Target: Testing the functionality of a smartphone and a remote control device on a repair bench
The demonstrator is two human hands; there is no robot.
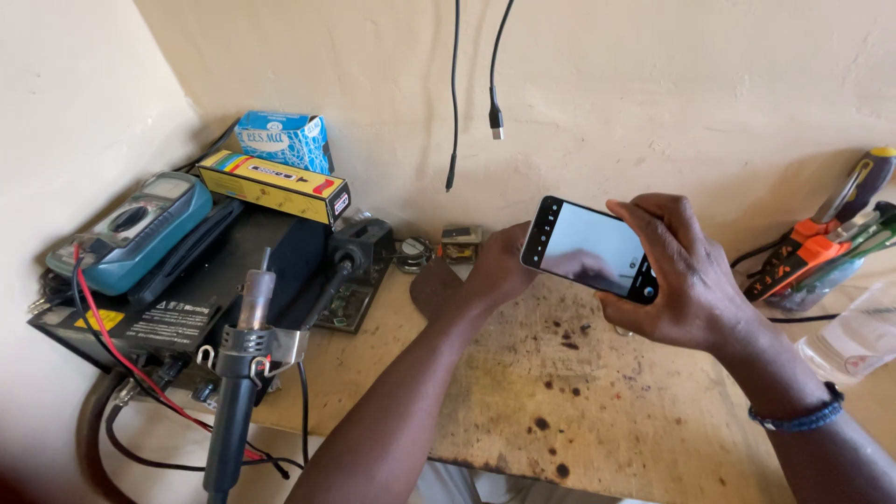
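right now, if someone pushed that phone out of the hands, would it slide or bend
The phone looks like a thin rigid slab, so it probably would not bend. Its glossy screen suggests slipperiness. Only the right hand grips it, so a push could dislodge it.

teal multimeter (140,229), yellow box (275,185), blue patterned box (285,140), orange-handled tools (807,252), brown stained tabletop (560,392).

One smartphone (590,248) sits right of the frame's centre. Two cables (455,93) hang at the top middle. At upper left are two boxes (280,185) and one multimeter (140,229); one hot-air handpiece (241,373) stands at lower left.
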